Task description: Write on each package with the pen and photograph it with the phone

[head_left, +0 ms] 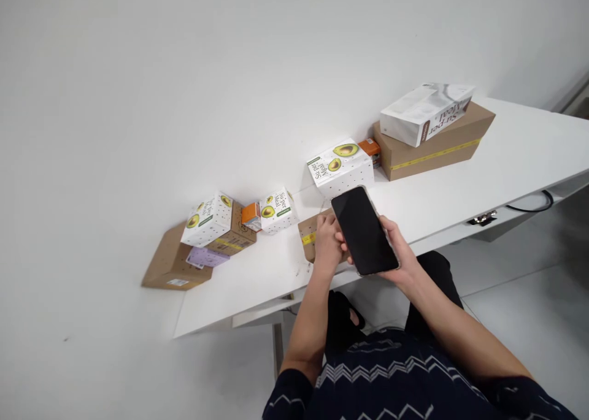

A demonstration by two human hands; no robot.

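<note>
White table (pixel 460 193) bearing cardboard boxes (pixel 432 147) and cartons (pixel 343 165).

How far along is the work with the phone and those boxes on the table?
Nothing looks finished. Every box looks shut, including the avocado box and the taped brown carton along the wall. In hand: the right hand holds a dark-screened phone, while the left hand touches the small brown box. The boxes remain unhandled.

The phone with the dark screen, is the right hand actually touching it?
Touching. The head view shows the right hand cradling the phone from below, its fingers wrapped onto the right edge.
</note>
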